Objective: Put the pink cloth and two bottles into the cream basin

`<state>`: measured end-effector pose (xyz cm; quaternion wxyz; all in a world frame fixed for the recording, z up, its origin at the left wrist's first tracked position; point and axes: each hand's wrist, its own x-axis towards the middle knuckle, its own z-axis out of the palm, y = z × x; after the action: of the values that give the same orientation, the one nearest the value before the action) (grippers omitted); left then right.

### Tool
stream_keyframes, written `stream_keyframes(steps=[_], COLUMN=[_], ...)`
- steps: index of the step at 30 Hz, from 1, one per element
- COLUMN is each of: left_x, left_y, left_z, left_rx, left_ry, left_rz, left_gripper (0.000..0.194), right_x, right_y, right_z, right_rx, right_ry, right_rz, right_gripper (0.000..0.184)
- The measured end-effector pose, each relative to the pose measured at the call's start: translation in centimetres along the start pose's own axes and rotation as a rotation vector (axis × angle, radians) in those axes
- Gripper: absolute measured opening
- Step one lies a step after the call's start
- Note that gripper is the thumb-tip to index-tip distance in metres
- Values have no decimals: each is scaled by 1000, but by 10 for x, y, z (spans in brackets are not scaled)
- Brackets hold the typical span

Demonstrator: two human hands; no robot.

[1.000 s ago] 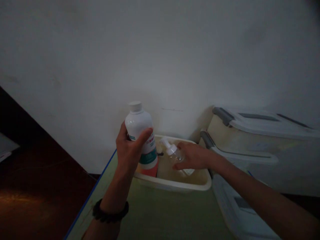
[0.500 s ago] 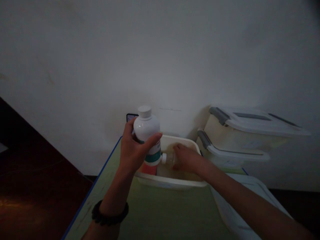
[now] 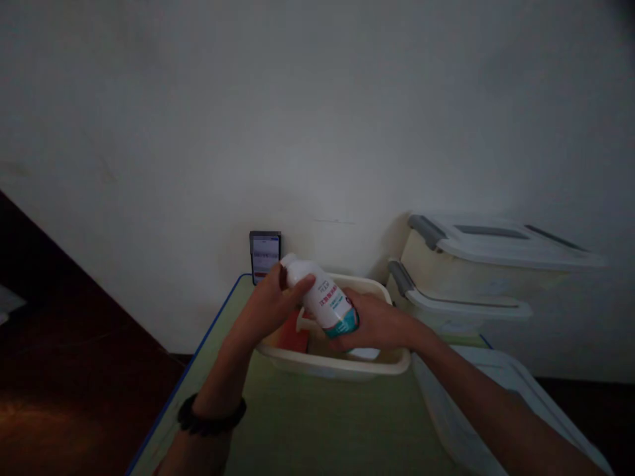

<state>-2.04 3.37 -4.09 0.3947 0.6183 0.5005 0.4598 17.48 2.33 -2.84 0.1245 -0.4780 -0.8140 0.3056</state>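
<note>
A white plastic bottle (image 3: 322,297) with a teal band and red lettering tilts over an open cream bin (image 3: 327,367), its neck toward the upper left. My left hand (image 3: 272,294) is closed around its neck end, thumb along the shoulder. At the base end, my right hand (image 3: 374,320) grips the bottle from the right. Inside the bin, a red box (image 3: 294,334) lies at the left. Something white (image 3: 364,353) shows under my right hand, and its kind is hidden.
A phone (image 3: 266,254) leans against the wall behind the bin. To the right stand two stacked lidded storage boxes (image 3: 446,268). A loose pale lid (image 3: 476,390) lies on the green table (image 3: 317,430), in front of the boxes, partly beneath my right forearm.
The bottle went from upright to tilted, its base swinging right. My right hand rose from inside the bin and took hold of the base. More of the phone shows.
</note>
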Motion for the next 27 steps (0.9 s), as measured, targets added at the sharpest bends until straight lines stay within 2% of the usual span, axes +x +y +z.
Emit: stream_keyframes(steps=[3, 6, 11, 16, 20, 24, 27], left_x=[1, 0, -1, -3, -3, -1, 0], left_y=[-4, -2, 2, 1, 1, 0, -3], left_z=[-4, -3, -7, -10, -9, -9, -12], left_rx=[153, 314, 386, 441, 502, 585, 601], left_ry=[8, -6, 30, 47, 54, 39, -2], left_rz=[0, 3, 11, 43, 101, 167, 211], left_gripper=[62, 58, 40, 31, 24, 26, 30], right_x=[0, 0, -5, -10, -10, -8, -5], right_y=[8, 9, 3, -3, -5, -4, -4], right_z=[1, 8, 17, 20, 22, 24, 24], right_rx=[-58, -131, -186, -221, -271, -275, -256], right_ry=[-12, 2, 17, 31, 105, 106, 54], right_rz=[57, 103, 120, 115, 115, 97, 31], right_gripper=[60, 61, 61, 63, 57, 51, 58])
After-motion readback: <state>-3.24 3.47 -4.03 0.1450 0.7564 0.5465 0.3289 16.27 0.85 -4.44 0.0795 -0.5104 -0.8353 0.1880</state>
